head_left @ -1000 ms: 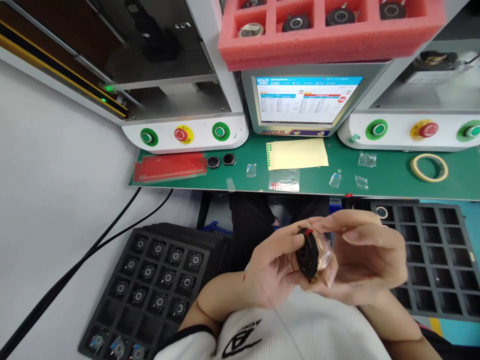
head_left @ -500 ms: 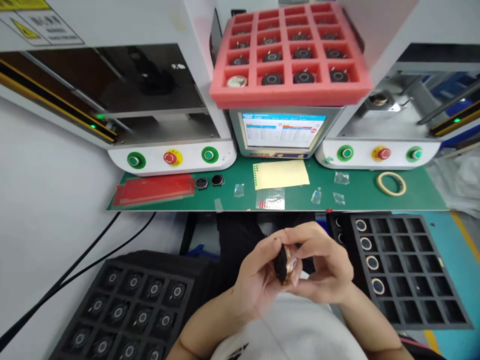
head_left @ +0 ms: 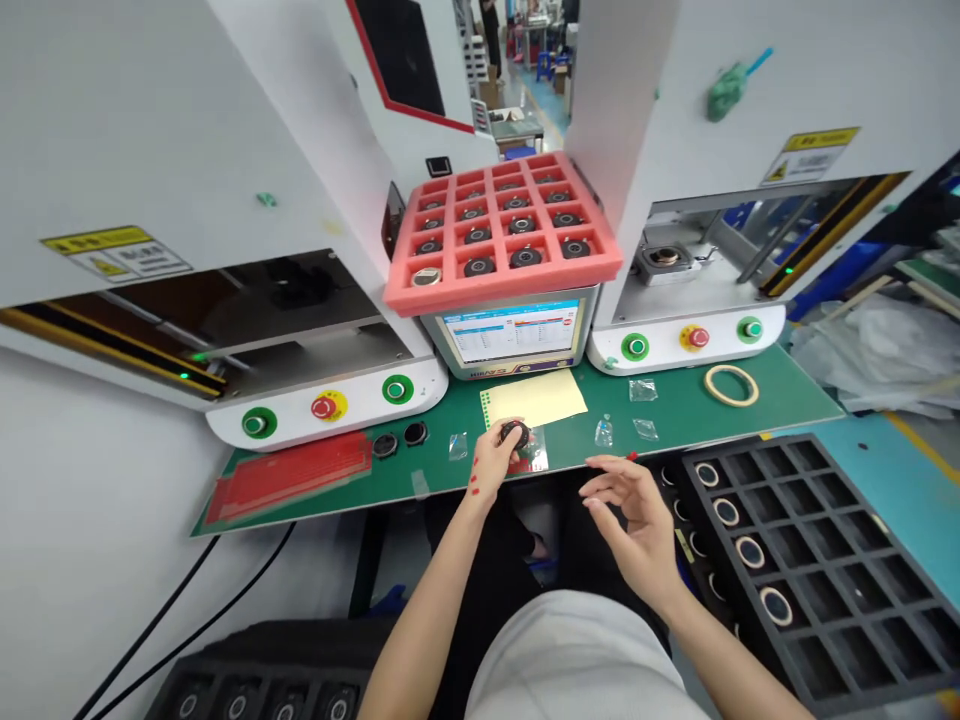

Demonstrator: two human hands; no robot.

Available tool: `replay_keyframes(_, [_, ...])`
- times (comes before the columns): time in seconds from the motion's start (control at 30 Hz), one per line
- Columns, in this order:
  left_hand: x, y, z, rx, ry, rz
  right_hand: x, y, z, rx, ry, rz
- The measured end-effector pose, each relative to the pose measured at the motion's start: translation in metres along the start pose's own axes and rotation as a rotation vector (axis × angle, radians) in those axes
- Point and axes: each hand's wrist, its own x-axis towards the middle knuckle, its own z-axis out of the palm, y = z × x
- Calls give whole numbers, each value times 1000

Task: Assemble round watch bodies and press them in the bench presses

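My left hand (head_left: 495, 455) grips a small round black part (head_left: 514, 435) over the green worktop (head_left: 390, 480), close to the yellow paper sheet (head_left: 536, 400) and a clear film with red marks (head_left: 537, 450). To the right, past the worktop's front edge, my right hand (head_left: 634, 515) is raised with fingers apart and nothing in it. Two round black watch-like pieces, one (head_left: 385, 445) beside the other (head_left: 415, 433), lie left of my left hand. Small red marks show on my left wrist.
A pink tray (head_left: 502, 290) of black parts rests above the monitor (head_left: 510, 335), between two white machines. Red sheets (head_left: 289, 480) lie at left, a tape ring (head_left: 731, 385) at right. Black trays stand at lower right (head_left: 825, 510) and lower left (head_left: 255, 665).
My hands have separated. The left moved forward over the worktop with the black part; the right let go, opened and sits to the right. The camera view has tilted upward.
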Motion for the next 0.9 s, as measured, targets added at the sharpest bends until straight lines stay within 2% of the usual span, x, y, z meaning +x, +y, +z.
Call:
replay_keyframes(0.13, [41,-18,-2,334,56,54,-4,2,2,-95,-52,5])
replay_keyframes(0.23, [53,-25,-3,503,92,85,-7,6,0,-185,-68,-7])
replay_keyframes(0.3, [54,-27,-2,573,160,105,-8,9,-2,-220,-92,28])
replay_keyframes(0.43, [39,-17,4,616,311,197,-5,11,3,-238,-122,85])
replay_keyframes(0.6, [-1,21,20,511,251,375,1,2,26,-173,-123,100])
replay_keyframes(0.7, [-25,46,28,452,268,465,3,-5,41,-68,-112,106])
replay_keyframes(0.77, [-35,58,31,429,331,552,3,-8,48,7,-115,141])
replay_keyframes(0.9, [-38,66,31,457,556,843,1,-11,54,8,-74,140])
